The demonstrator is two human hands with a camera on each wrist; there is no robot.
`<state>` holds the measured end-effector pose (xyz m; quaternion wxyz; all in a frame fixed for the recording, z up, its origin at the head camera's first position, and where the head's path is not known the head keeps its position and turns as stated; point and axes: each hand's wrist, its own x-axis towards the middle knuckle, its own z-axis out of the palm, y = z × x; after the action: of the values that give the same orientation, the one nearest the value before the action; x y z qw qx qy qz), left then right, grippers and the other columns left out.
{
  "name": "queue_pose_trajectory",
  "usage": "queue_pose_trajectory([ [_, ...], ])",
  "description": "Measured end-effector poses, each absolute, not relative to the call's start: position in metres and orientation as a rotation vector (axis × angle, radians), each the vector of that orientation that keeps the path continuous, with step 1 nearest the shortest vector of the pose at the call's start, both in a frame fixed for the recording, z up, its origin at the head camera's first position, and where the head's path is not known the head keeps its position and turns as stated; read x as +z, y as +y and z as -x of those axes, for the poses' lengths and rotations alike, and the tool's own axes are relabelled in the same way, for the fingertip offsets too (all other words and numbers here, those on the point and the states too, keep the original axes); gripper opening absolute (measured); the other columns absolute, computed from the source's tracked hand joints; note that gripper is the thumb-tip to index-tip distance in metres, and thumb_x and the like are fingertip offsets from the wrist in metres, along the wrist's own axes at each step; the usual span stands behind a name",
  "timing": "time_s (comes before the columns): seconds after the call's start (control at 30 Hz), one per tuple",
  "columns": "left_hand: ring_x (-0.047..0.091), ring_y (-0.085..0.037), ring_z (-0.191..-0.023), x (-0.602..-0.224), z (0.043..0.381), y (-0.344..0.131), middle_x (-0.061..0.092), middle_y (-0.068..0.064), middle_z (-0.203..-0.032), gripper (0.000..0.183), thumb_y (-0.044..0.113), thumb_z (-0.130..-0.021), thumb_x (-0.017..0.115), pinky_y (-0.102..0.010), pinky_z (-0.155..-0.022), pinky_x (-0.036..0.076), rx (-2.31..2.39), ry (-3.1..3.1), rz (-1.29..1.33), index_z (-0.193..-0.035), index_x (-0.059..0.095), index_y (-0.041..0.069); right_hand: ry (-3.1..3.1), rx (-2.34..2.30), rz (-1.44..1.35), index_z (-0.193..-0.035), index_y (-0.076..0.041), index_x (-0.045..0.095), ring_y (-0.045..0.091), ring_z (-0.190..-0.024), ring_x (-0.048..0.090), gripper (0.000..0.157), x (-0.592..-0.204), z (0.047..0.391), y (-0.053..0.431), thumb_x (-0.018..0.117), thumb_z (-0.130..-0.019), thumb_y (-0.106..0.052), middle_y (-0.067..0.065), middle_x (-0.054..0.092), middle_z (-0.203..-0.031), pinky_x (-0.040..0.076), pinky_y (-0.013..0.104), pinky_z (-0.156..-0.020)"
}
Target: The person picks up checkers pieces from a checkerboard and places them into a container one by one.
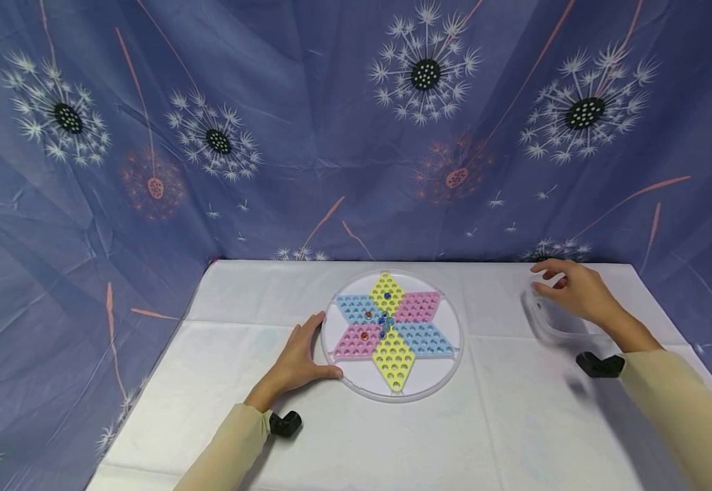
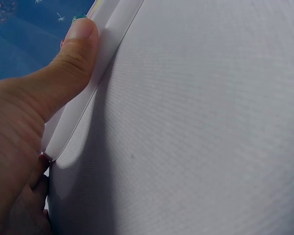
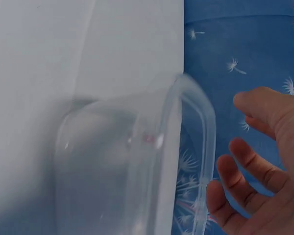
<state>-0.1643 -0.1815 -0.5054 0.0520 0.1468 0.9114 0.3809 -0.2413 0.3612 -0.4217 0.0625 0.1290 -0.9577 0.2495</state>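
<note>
A round white Chinese checkers board (image 1: 356, 378) with a star of yellow, pink and blue points lies flat. Several marbles sit in its holes: a blue marble (image 1: 387, 296) in the far yellow point, a red marble (image 1: 365, 335) in the left pink one, and blue ones clustered near the middle. My left hand (image 1: 297, 358) rests against the board's left edge, thumb (image 2: 81, 46) on the rim and fingers spread along the side. Above a clear plastic box (image 1: 567, 334) hovers my right hand (image 1: 577, 293). Its fingers bend loosely, apart from the box, with nothing visible between them (image 3: 255, 166).
A white cloth (image 1: 454, 436) covers the table. Behind it hangs a blue curtain (image 1: 331, 136) with a dandelion print, close to the table's far edge. Black devices are strapped at both wrists. In the right wrist view the box is blurred.
</note>
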Motion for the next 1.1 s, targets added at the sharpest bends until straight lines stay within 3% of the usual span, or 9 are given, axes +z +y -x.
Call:
queue_pose_trajectory([
  [1.1,0.022,-0.034,-0.155,-0.504,0.164,-0.181,0.028,-0.019,-0.166,0.129,0.042,-0.065,0.098,-0.048,-0.128,0.006,1.152,2.784,-0.449,-0.162,0.023,0.003,-2.859,1.018,-0.603,-0.134,-0.009,0.065,0.031,-0.093,0.067,0.043,-0.409,0.272,0.277,0.075,-0.096,-0.028,0.02,0.066,-0.119,0.054,0.037,-0.066],
])
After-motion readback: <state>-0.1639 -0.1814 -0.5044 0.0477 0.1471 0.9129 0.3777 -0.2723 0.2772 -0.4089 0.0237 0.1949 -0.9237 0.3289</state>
